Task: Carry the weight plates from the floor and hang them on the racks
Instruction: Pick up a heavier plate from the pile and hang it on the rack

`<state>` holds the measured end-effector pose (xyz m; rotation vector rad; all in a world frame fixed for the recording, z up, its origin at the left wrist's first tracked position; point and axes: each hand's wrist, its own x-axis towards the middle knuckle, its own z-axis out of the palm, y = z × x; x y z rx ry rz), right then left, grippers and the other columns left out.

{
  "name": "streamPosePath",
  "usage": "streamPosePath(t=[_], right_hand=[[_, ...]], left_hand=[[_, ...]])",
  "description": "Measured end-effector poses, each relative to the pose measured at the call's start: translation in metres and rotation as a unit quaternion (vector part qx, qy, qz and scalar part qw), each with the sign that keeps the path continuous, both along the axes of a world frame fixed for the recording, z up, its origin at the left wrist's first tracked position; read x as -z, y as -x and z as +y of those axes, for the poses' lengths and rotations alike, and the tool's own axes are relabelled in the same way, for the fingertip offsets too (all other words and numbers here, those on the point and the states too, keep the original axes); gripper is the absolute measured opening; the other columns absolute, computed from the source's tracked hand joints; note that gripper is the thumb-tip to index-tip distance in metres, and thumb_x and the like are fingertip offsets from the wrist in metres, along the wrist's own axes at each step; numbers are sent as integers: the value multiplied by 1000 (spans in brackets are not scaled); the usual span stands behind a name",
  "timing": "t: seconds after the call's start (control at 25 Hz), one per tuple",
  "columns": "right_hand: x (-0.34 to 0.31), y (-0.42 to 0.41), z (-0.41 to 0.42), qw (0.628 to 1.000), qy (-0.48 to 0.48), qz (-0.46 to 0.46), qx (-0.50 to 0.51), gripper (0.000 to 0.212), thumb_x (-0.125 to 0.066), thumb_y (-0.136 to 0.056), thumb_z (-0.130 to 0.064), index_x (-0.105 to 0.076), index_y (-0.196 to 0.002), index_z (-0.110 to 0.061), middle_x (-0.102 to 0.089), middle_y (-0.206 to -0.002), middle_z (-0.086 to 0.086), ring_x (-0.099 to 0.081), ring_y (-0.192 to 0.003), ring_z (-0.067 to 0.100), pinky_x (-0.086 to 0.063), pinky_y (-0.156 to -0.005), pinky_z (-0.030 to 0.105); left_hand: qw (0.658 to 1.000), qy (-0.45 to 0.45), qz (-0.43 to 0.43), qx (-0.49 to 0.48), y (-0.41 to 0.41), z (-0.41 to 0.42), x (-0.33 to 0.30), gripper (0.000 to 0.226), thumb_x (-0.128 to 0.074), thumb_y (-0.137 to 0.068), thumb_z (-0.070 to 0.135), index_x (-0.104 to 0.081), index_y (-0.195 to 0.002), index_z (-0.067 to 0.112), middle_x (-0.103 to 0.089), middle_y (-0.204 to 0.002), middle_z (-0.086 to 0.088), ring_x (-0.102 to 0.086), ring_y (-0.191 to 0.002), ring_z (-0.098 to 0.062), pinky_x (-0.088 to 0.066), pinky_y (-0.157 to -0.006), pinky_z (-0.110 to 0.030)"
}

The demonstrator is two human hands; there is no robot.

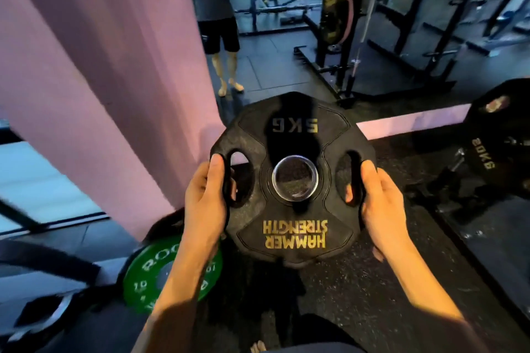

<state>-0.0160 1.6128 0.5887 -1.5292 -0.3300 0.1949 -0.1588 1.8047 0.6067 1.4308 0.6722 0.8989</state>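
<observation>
Two hands hold one black weight plate [292, 178] in the air above the speckled rubber floor [372, 281], face toward the camera. Left hand [205, 195] grips the plate's left edge: thumb lies over the front rim and fingers curl through the left grip slot. Right hand [378, 195] grips the right edge in the same way, thumb on the front rim, fingertips showing through the right slot. Plate markings read upside down: "5KG" at its top, "HAMMER STRENGTH" in gold at its bottom. Its steel-lined centre hole shows the floor behind.

Below and left of the held plate, a green plate [160, 275] with white lettering lies at the foot of a pink pillar [100, 80], partly hidden by the left forearm. Right of the held plate, a larger black plate [499, 137] with gold lettering stands upright; how it is supported cannot be made out.

Beyond the held plate, a mirror [272, 51] rises from a pink skirting. It reflects a standing person holding a plate at chest height, and a black rack [332, 23] carrying a plate on its upright.
</observation>
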Motion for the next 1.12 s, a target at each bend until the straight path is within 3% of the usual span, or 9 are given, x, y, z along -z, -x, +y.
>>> streamPosePath(t=[0.16, 0.28, 0.4, 0.52, 0.68, 0.8, 0.92, 1.12], right_hand=[[-2, -49, 28, 994, 14, -20, 107, 49, -49, -96, -50, -55, -69, -9, -59, -60, -7, -50, -51, -3, -40, -50, 10], [2, -94, 31, 985, 30, -37, 169, 56, -44, -102, -42, -55, -75, 6, -58, -60, -6, -49, -51, -3, -38, -49, 7], [-6, -144, 30, 969, 53, -61, 233, 49, -42, -104, -34, -53, -68, -2, -59, -55, -15, -50, -49, -8, -36, -50, 3], [-17, -187, 21, 952, 60, -74, 291, 42, -43, -103, -34, -48, -69, -10, -54, -60, -6, -47, -49, -9, -35, -48, 5], [-24, -232, -3, 917, 84, -70, 385, 41, -45, -101, -41, -44, -69, -16, -44, -68, -2, -39, -51, -5, -31, -48, 12], [-27, -258, -22, 888, 73, -70, 449, 38, -46, -100, -42, -45, -67, -23, -48, -64, -11, -41, -52, -5, -33, -48, 10], [-29, -289, -40, 860, 64, -80, 500, 37, -47, -102, -39, -46, -66, -27, -51, -56, -23, -42, -49, -8, -33, -46, 6], [-39, -357, -66, 822, 10, -92, 561, 31, -48, -100, -42, -61, -79, -23, -64, -67, -19, -55, -58, -9, -43, -51, 7]], left_hand=[[996, -32, -2, 78, -78, 46, -4, 51, -43, -103, 41, -55, -76, -1, -53, -68, -13, -50, -66, -19, -40, -65, -31], [991, 1, -20, 136, -153, 60, -7, 40, -44, -103, 36, -54, -73, 10, -56, -62, -1, -52, -61, -9, -42, -60, -24], [977, 18, -37, 207, -234, 66, -7, 38, -49, -99, 40, -60, -77, 11, -59, -60, 5, -53, -53, -3, -42, -47, -13], [963, 20, -37, 266, -306, 67, -10, 47, -56, -84, 62, -63, -80, 15, -60, -68, 0, -55, -62, -9, -45, -54, -19], [938, -11, -3, 346, -397, 51, -11, 50, -48, -83, 72, -61, -67, 26, -59, -60, 7, -54, -59, -11, -44, -62, -29], [908, 14, 6, 420, -458, 28, -16, 41, -52, -76, 72, -69, -72, 35, -69, -72, 10, -64, -68, -9, -48, -68, -28], [878, 9, -19, 479, -519, 0, -19, 38, -52, -79, 68, -69, -72, 34, -68, -71, 10, -63, -66, -4, -50, -59, -18], [822, 0, -53, 567, -624, -47, -30, 42, -48, -92, 60, -59, -67, 28, -56, -59, 10, -53, -54, -3, -45, -51, -13]])
